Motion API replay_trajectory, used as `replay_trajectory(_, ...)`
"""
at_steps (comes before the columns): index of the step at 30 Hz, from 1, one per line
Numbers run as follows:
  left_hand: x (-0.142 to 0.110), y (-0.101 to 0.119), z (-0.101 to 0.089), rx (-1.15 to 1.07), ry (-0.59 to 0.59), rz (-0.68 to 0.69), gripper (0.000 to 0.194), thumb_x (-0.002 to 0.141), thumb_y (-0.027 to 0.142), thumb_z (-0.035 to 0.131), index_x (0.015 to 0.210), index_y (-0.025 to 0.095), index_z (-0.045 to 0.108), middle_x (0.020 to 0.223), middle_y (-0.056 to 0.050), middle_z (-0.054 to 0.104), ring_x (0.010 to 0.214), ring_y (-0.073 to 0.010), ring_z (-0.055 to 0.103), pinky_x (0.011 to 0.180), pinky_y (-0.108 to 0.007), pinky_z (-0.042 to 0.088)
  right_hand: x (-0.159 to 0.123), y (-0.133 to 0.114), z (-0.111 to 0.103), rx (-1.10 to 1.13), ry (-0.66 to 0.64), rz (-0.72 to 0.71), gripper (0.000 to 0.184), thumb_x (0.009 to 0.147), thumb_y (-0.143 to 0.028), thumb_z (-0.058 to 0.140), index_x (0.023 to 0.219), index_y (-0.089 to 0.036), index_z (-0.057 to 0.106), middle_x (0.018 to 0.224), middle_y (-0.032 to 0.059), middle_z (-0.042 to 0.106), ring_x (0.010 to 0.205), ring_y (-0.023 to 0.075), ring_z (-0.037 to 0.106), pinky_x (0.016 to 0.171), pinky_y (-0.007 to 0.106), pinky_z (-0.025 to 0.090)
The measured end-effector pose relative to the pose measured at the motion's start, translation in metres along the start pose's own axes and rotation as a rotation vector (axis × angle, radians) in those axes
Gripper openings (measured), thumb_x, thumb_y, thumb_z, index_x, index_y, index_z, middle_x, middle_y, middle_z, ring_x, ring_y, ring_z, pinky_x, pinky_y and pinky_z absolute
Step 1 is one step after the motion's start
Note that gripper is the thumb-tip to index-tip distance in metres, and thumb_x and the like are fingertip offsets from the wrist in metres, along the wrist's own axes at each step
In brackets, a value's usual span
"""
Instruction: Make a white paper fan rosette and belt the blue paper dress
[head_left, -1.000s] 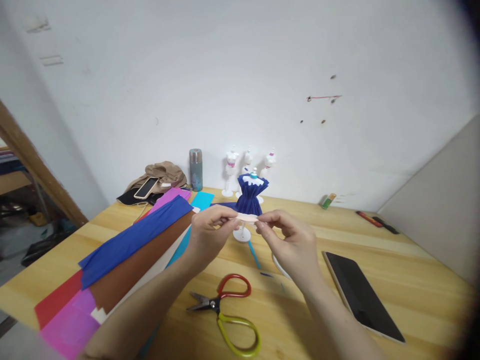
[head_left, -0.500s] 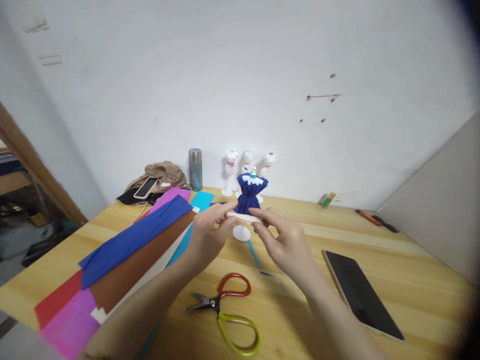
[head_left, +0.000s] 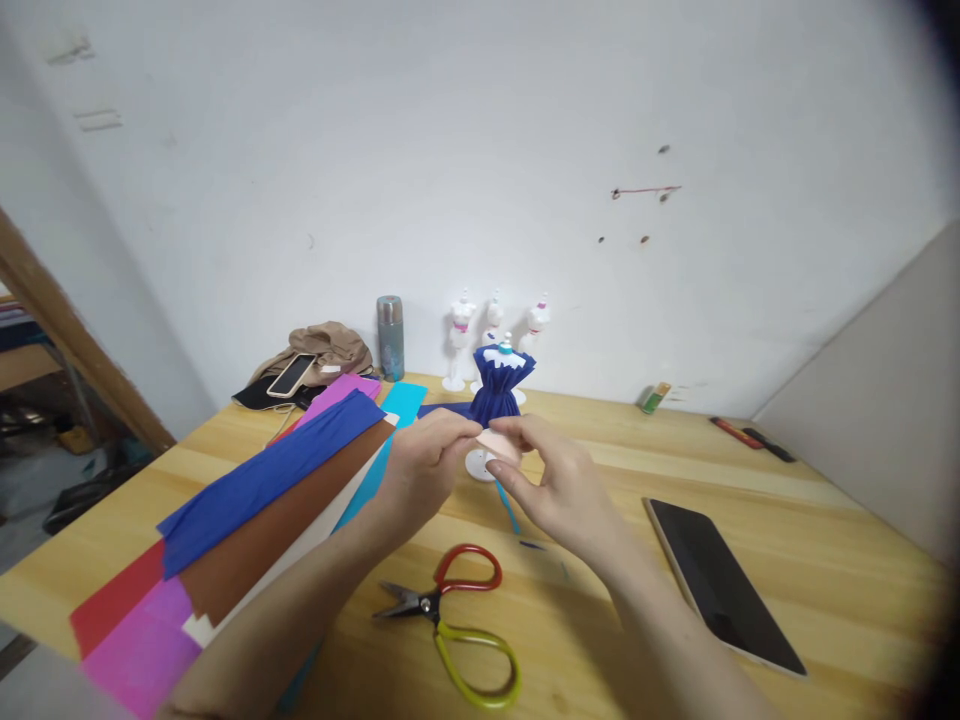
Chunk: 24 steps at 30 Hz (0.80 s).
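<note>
Between my two hands is a small pale pink strip (head_left: 501, 446), paper or cloth, I cannot tell which. The fingertips of my left hand (head_left: 429, 458) pinch its left end. Thumb and fingers of my right hand (head_left: 551, 475) close on its right part. Just beyond my fingers stands a small white dress-form mannequin (head_left: 505, 353) wearing a gathered dark blue paper dress (head_left: 496, 392). My hands hide part of its lower end and stand. Scissors (head_left: 429, 606) with one red and one yellow handle lie partly spread on the table, nearer to me.
Coloured paper sheets (head_left: 270, 480) are stacked at left. Behind them are a phone (head_left: 292, 376), brown cloth (head_left: 330, 348) and a flask (head_left: 391, 338). White mannequins (head_left: 462, 335) stand by the wall. A dark tablet (head_left: 724, 585) lies at right, a green tube (head_left: 655, 398) farther back.
The pink strip, stretched level between both hands before, is now shorter and tilted. My hands are closer together, and my right fingers have shifted left.
</note>
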<state>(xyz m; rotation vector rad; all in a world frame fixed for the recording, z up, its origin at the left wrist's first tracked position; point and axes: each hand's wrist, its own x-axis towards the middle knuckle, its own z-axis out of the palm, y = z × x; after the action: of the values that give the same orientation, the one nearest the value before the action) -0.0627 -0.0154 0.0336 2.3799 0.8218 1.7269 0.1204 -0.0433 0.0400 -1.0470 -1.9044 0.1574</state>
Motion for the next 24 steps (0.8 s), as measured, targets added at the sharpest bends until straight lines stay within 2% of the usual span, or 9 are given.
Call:
replay_trajectory(5, -0.002, 0.002, 0.002, -0.118, -0.101, -0.053, 0.019, 0.090, 0.011, 0.057, 0.086, 0.019, 0.073, 0.084, -0.004, 0.075, 0.078, -0.0146, 0.069, 0.071, -0.024, 0.053, -0.001, 0.003, 0.003, -0.007, -0.003, -0.049, 0.038, 0.086, -0.028, 0.065, 0.123, -0.022, 0.062, 0.120, 0.0131, 0.072, 0.107, 0.0288, 0.069, 0.089, 0.045, 0.055)
replay_trajectory(7, -0.002, 0.003, 0.002, -0.160, -0.110, -0.080, 0.018, 0.089, 0.009, 0.058, 0.085, 0.019, 0.073, 0.084, -0.003, 0.075, 0.077, -0.0140, 0.069, 0.071, -0.023, 0.052, -0.001, 0.001, 0.001, -0.005, -0.028, -0.050, 0.031, 0.086, -0.026, 0.064, 0.116, -0.021, 0.065, 0.112, 0.0112, 0.074, 0.099, 0.0266, 0.071, 0.085, 0.042, 0.055)
replay_trajectory(11, -0.001, 0.003, 0.001, -0.229, -0.123, -0.156, 0.013, 0.085, 0.010, 0.064, 0.082, 0.018, 0.073, 0.081, -0.003, 0.075, 0.074, -0.0137, 0.068, 0.068, -0.022, 0.051, 0.002, -0.006, -0.002, -0.003, -0.040, -0.026, 0.006, 0.087, -0.024, 0.061, 0.087, -0.021, 0.066, 0.079, 0.0039, 0.072, 0.071, 0.0195, 0.066, 0.067, 0.033, 0.050)
replay_trajectory(18, 0.000, 0.001, 0.000, -0.343, -0.203, -0.318, 0.008, 0.082, 0.014, 0.069, 0.079, 0.019, 0.075, 0.076, -0.002, 0.074, 0.070, -0.0130, 0.066, 0.066, -0.022, 0.050, 0.003, -0.010, -0.003, 0.054, -0.048, 0.041, 0.018, 0.086, -0.029, 0.060, 0.070, -0.022, 0.055, 0.066, 0.0007, 0.063, 0.061, 0.0160, 0.057, 0.058, 0.028, 0.042)
replay_trajectory(24, 0.000, 0.003, 0.000, -0.396, -0.167, -0.360, 0.010, 0.077, 0.011, 0.071, 0.078, 0.019, 0.077, 0.076, -0.002, 0.075, 0.069, -0.0129, 0.067, 0.067, -0.022, 0.052, 0.005, -0.013, -0.007, 0.083, -0.054, 0.098, 0.025, 0.083, -0.030, 0.061, 0.063, -0.023, 0.050, 0.059, -0.0012, 0.058, 0.058, 0.0147, 0.053, 0.055, 0.026, 0.040)
